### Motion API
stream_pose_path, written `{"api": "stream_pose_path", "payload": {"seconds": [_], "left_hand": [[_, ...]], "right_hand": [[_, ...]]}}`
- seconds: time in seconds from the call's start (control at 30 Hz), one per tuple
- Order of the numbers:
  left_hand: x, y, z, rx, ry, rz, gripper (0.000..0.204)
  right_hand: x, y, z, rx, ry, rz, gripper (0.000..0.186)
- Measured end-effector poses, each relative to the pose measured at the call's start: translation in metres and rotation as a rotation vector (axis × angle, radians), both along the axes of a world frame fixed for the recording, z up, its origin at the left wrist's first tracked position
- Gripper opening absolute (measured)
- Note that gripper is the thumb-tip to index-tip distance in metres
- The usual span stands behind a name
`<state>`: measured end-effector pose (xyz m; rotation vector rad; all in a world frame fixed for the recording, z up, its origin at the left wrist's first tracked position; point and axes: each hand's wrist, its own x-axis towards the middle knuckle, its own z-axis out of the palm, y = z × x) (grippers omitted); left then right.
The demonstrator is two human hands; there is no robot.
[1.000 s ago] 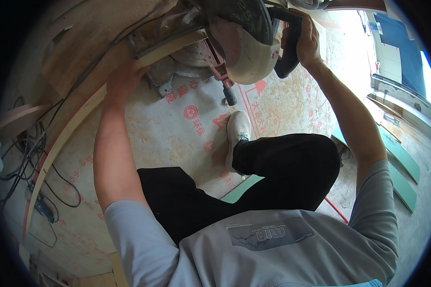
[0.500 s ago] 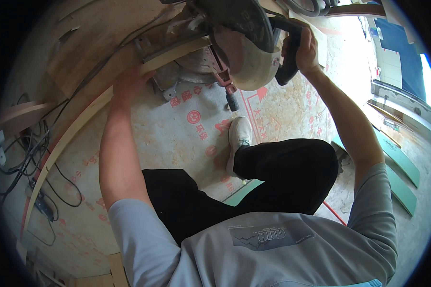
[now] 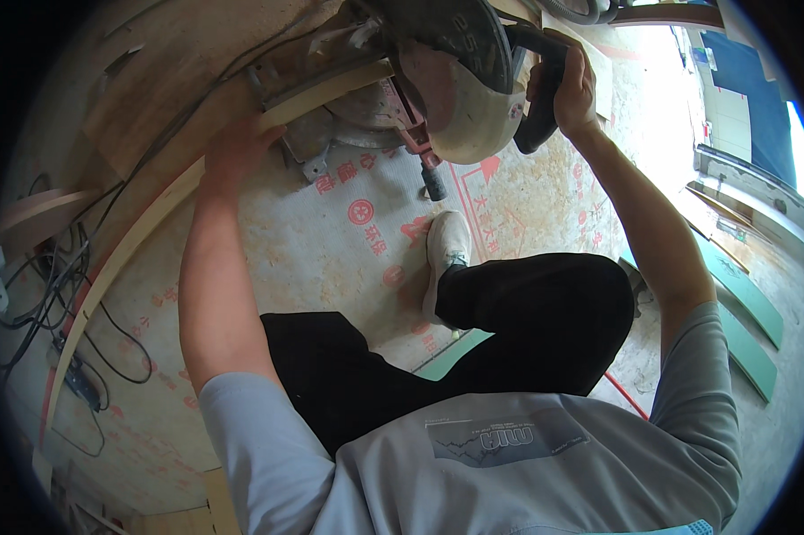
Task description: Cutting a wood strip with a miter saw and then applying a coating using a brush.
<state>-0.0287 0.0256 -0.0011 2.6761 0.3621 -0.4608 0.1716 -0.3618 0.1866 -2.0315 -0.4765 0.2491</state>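
A miter saw [image 3: 460,111] stands on the floor in front of me, with a pale blade guard and a dark upper housing. My right hand [image 3: 577,89] is wrapped round its black D-shaped handle [image 3: 541,116]. A long, thin wooden strip [image 3: 121,259] runs from the lower left up to the saw, its far end lying along the fence beside the blade. My left hand [image 3: 240,150] is closed on this strip just left of the saw base [image 3: 313,147]; some of its fingers are blurred or hidden.
Black cables [image 3: 59,294] lie tangled at the left, near a dark power tool [image 3: 81,388]. Printed protective sheeting [image 3: 331,259] covers the floor. Green boards [image 3: 741,312] lie at the right. My shoe [image 3: 448,239] is planted just short of the saw's front knob [image 3: 433,185].
My left hand has shifted very slightly left along the strip. My right hand keeps its hold on the saw handle, and the saw looks almost unmoved.
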Motion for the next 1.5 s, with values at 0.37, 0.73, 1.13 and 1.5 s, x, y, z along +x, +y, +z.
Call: {"api": "stream_pose_path", "payload": {"seconds": [0.37,0.73,1.13,1.5], "left_hand": [[0.005,-0.007,-0.003,0.029,-0.062,0.034,0.065],[0.004,-0.009,-0.003,0.012,-0.065,0.043,0.065],[-0.001,0.001,-0.004,0.013,0.005,0.030,0.068],[-0.009,0.006,-0.011,0.025,-0.131,-0.001,0.070]], "right_hand": [[0.001,-0.003,-0.001,0.003,0.011,-0.001,0.057],[0.011,0.000,0.012,-0.045,0.022,-0.009,0.055],[0.028,0.001,0.002,0.774,0.351,0.374,0.055],[0.007,-0.003,0.001,-0.004,0.012,0.009,0.058]]}}
